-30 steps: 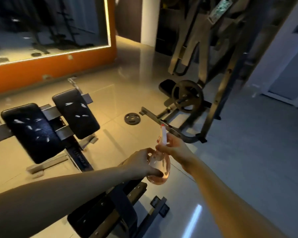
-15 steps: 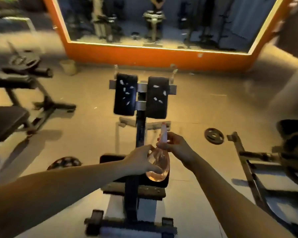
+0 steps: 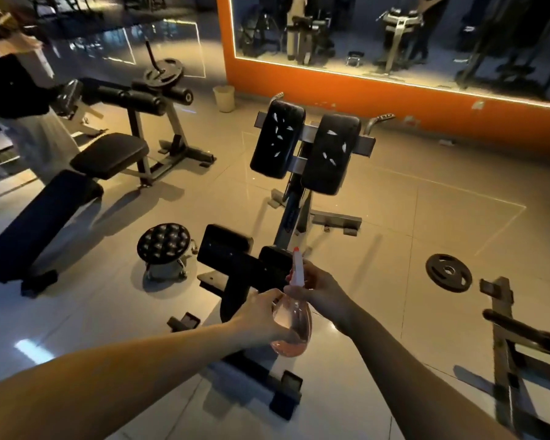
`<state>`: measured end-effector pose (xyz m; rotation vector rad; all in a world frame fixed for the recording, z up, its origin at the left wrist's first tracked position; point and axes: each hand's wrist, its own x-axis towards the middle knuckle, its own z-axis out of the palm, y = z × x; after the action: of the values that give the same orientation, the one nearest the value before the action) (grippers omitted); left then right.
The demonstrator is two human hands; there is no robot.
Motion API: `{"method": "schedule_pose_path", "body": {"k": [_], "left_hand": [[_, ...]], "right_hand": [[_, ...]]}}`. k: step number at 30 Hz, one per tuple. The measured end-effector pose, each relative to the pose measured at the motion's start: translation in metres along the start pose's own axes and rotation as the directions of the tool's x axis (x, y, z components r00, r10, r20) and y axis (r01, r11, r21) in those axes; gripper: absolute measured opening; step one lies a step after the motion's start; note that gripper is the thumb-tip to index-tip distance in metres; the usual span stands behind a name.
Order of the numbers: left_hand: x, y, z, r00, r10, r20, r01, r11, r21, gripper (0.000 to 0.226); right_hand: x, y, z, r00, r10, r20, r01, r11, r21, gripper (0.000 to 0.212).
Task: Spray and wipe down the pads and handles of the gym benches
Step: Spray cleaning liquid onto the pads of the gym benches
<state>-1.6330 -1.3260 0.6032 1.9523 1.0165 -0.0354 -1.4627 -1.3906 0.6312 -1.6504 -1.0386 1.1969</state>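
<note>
I hold a clear spray bottle (image 3: pixel 294 331) with pinkish liquid and a white nozzle in front of me. My left hand (image 3: pixel 261 315) cups its round body. My right hand (image 3: pixel 318 289) grips its neck below the nozzle. Straight ahead stands a back-extension bench with two torn black pads, the left pad (image 3: pixel 277 138) and the right pad (image 3: pixel 329 154), with a curved handle (image 3: pixel 378 120) on the right side. Its black lower pad (image 3: pixel 226 249) is just beyond my hands. To the left lies a long black bench (image 3: pixel 48 214) with a seat pad (image 3: pixel 108 155).
A person in dark top (image 3: pixel 10 87) stands at far left. A small round stool (image 3: pixel 164 244) sits left of the bench. A weight plate (image 3: pixel 448 273) lies on the floor at right, near a metal frame (image 3: pixel 508 341). A white bin (image 3: pixel 224 98) stands by the orange mirror wall (image 3: pixel 394 100).
My view has swung left: the padded bench moved from the left to the centre and then right of centre, and the long bench came into view. Both hands keep the bottle.
</note>
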Motion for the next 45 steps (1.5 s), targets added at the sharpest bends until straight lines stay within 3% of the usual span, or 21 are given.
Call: {"method": "schedule_pose_path", "body": {"k": [6,16,23,31,37,45], "left_hand": [[0.017,-0.024,0.109,0.997,-0.076,0.002,0.075,0.991,-0.114,0.107],[0.126,-0.069,0.238,0.976,-0.194,-0.095,0.170,0.962,-0.216,0.093],[0.180,-0.090,0.288,0.963,-0.244,-0.111,0.213,0.947,-0.239,0.084],[0.176,-0.119,0.338,0.925,-0.374,-0.065,0.332,0.880,-0.339,0.078],[0.169,-0.129,0.354,0.917,-0.399,0.000,0.371,0.854,-0.365,0.100],[0.187,-0.111,0.344,0.924,-0.379,0.044,0.374,0.876,-0.305,0.102]], "right_hand": [[-0.018,0.100,-0.026,0.999,0.018,0.035,-0.016,0.999,-0.044,0.043],[0.051,0.248,-0.077,0.990,0.002,0.141,0.010,0.996,-0.085,0.023],[0.100,0.316,-0.096,0.974,0.016,0.227,0.018,0.989,-0.146,0.041],[0.107,0.367,-0.080,0.926,0.134,0.353,-0.065,0.978,-0.200,0.031],[0.108,0.380,-0.071,0.898,0.148,0.414,-0.030,0.961,-0.277,0.027],[0.111,0.372,-0.102,0.918,0.179,0.355,-0.103,0.969,-0.223,0.025]]}}
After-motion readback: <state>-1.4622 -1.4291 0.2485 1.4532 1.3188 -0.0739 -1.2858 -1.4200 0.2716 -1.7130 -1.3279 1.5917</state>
